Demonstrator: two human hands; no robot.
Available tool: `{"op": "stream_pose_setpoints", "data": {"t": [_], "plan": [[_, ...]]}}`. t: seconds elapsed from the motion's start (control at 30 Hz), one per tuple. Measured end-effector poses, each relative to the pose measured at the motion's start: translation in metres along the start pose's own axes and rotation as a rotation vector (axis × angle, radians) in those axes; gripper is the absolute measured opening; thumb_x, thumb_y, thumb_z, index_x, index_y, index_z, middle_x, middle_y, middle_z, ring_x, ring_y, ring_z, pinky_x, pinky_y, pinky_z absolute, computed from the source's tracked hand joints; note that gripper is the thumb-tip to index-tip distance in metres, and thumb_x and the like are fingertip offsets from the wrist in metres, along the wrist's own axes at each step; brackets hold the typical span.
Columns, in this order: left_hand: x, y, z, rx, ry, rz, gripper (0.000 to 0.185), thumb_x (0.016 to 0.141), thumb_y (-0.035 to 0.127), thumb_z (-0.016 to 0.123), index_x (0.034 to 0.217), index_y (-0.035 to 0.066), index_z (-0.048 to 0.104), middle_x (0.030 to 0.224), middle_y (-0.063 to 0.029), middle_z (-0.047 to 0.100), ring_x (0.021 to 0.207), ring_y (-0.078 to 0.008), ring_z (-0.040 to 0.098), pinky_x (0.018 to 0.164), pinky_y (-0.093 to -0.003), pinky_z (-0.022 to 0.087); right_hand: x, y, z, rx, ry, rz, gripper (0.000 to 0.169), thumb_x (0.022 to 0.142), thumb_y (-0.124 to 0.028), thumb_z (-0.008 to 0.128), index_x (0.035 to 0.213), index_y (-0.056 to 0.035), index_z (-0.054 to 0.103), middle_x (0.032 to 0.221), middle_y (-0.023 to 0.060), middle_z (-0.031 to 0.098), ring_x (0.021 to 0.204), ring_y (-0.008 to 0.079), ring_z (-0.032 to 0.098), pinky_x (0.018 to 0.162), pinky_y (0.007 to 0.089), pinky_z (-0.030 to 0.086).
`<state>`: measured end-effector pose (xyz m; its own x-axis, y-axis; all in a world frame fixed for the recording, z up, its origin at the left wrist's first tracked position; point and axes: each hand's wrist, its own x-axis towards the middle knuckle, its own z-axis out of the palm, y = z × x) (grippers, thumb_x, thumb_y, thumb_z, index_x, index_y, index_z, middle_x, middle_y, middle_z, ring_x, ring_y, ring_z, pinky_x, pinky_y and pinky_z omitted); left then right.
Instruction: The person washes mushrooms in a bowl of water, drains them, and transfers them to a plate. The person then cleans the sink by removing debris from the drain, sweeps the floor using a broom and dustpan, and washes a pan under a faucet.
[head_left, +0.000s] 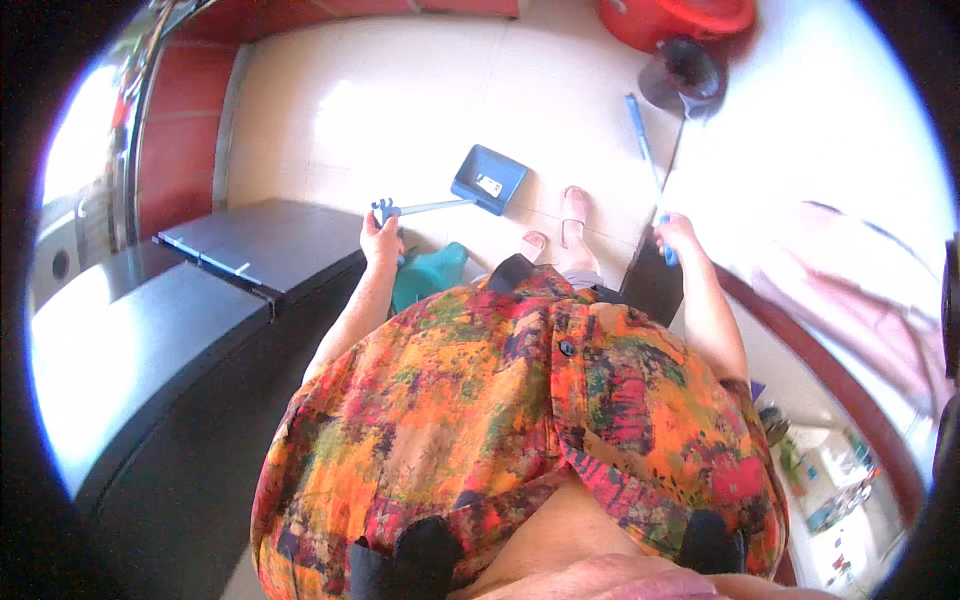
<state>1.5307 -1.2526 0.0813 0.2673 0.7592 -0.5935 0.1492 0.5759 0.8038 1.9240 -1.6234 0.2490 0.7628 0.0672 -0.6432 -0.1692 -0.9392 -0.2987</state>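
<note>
My left hand (382, 238) is closed around the upper end of the handle of a blue long-handled dustpan (491, 178). The pan is at the handle's far end, over the pale floor in front of my feet, with a small white label inside; whether it touches the floor I cannot tell. In my right hand (677, 234) is the blue grip of a long thin stick (643, 135), likely a broom. The stick runs away from me and has a blue part at its far end. A green cloth or bag (431, 277) lies beside my left hand.
Dark grey cabinets or appliances (277, 232) stand at my left, with red cabinet fronts (184, 135) beyond. A dark bin-like container (686, 75) and a red tub (682, 19) are at the upper right. Pink fabric (847, 277) shows on the right.
</note>
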Motion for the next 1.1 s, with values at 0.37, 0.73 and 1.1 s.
{"op": "stream_pose_setpoints", "data": {"t": [0.37,0.73,1.1], "plan": [[-0.02,-0.021,-0.038,0.242,0.049,-0.072,0.051,0.079,0.026,0.067,0.124,0.007,0.051,0.093,-0.0129,0.065,0.084,-0.0226,0.063,0.076,-0.0346,0.05,0.043,-0.268,0.08,-0.372,0.112,-0.11,0.005,0.075,0.002,0.056,0.075,0.0042,0.06,0.065,0.0159,0.062,0.051,0.023,0.062,0.045,0.0362,0.049],[-0.042,-0.052,0.033,0.339,0.189,-0.018,0.045,0.084,0.032,0.065,0.122,0.01,0.053,0.099,-0.02,0.065,0.091,-0.0352,0.064,0.079,-0.0402,0.049,0.147,-0.248,-0.015,-0.833,0.275,-0.343,0.025,0.076,-0.005,0.055,0.096,0.0047,0.066,0.092,0.0251,0.067,0.088,0.0366,0.067,0.076,0.0431,0.053],[-0.026,-0.048,0.029,0.32,0.229,0.046,0.038,0.085,0.027,0.062,0.117,0.009,0.054,0.095,-0.0209,0.065,0.086,-0.0371,0.064,0.073,-0.041,0.05,0.151,-0.193,0.115,-1.227,0.003,-0.37,0.014,0.067,-0.009,0.069,0.076,0.0003,0.067,0.08,0.0197,0.068,0.072,0.0301,0.068,0.065,0.041,0.055]]}}
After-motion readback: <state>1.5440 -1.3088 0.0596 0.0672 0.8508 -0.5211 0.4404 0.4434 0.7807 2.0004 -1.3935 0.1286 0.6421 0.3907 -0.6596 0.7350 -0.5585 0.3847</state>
